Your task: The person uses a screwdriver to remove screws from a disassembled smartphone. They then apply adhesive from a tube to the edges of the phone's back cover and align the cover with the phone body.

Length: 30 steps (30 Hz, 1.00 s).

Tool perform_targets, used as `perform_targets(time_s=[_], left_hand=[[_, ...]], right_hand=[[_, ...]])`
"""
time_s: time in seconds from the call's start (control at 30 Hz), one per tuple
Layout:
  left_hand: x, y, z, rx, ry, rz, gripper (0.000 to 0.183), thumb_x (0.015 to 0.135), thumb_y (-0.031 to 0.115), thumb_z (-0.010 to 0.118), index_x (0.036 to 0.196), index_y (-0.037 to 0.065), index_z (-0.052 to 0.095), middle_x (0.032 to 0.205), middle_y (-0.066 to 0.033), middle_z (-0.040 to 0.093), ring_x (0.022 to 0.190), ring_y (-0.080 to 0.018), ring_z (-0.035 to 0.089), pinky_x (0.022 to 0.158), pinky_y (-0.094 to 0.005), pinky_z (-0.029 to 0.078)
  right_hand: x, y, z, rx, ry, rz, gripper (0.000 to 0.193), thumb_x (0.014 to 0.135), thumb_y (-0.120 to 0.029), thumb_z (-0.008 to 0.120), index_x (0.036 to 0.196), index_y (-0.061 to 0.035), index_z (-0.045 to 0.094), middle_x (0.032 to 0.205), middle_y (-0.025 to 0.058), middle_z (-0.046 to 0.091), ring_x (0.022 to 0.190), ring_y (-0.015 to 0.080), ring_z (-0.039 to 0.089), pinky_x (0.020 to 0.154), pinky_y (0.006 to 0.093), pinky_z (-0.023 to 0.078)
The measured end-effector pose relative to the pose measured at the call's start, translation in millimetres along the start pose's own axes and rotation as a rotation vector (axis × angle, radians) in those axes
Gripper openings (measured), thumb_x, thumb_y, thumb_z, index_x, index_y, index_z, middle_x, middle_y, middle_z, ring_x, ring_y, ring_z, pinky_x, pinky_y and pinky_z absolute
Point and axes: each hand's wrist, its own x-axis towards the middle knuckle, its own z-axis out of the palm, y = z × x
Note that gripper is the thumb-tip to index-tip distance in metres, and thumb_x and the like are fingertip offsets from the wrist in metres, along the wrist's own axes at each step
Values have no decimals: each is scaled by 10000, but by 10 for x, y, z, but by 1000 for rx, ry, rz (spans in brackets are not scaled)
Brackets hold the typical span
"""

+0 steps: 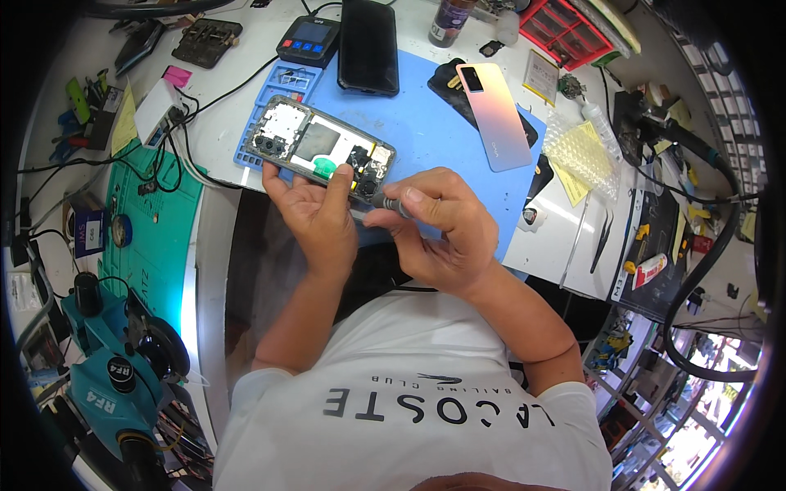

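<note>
My left hand (315, 214) holds an opened phone (315, 147) from below, thumb on its near edge, its back removed and inner boards showing. My right hand (442, 225) grips a small grey screwdriver (391, 202) whose tip touches the phone's lower right end. The phone's pale pink back cover (495, 116) lies on the blue work mat (434, 131) to the right. A black phone screen (368, 45) lies face up at the mat's far edge.
A blue screw tray (282, 86) sits under the phone's far end. A green mat (151, 233) and a teal microscope stand (106, 368) are on the left. Tweezers (602, 237), red parts drawers (565, 29), bubble wrap (583, 155) and black cables (704, 270) crowd the right.
</note>
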Motion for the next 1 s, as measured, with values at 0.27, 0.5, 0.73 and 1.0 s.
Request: perform_targets(time_s=[0.27, 0.5, 0.73, 1.0], left_hand=[[9, -14, -3, -7, -2, 23, 894, 933, -121, 680, 1615, 20, 120, 1423, -231, 508, 1240, -239, 607, 1025, -339, 521], [4, -15, -11, -11, -6, 22, 895, 932, -122, 681, 1615, 16, 119, 1423, -236, 501, 1237, -239, 604, 1035, -342, 513], [11, -50, -31, -33, -14, 28, 898, 930, -136, 671, 1616, 17, 112, 1428, -233, 474, 1230, -231, 593, 1032, -340, 513], [23, -13, -3, -34, -3, -16, 906, 927, -151, 651, 1619, 17, 92, 1444, -237, 454, 1235, -230, 586, 1040, -339, 512]], right_hand=[[15, -11, 32, 65, -23, -28, 648, 779, 234, 718, 1336, -61, 567, 1082, 156, 718, 984, 327, 757, 757, 358, 643], [81, 3, 72, 11, -13, -23, 643, 818, 199, 742, 1357, -75, 524, 1071, 175, 706, 941, 342, 741, 794, 372, 639], [63, 168, 59, 124, 70, 39, 566, 895, 148, 733, 1354, -2, 437, 1121, 197, 660, 983, 256, 720, 863, 340, 635], [680, 911, -340, -160, 197, 13, 521, 951, 97, 694, 1332, 33, 344, 1132, 195, 648, 985, 227, 717, 859, 339, 627]])
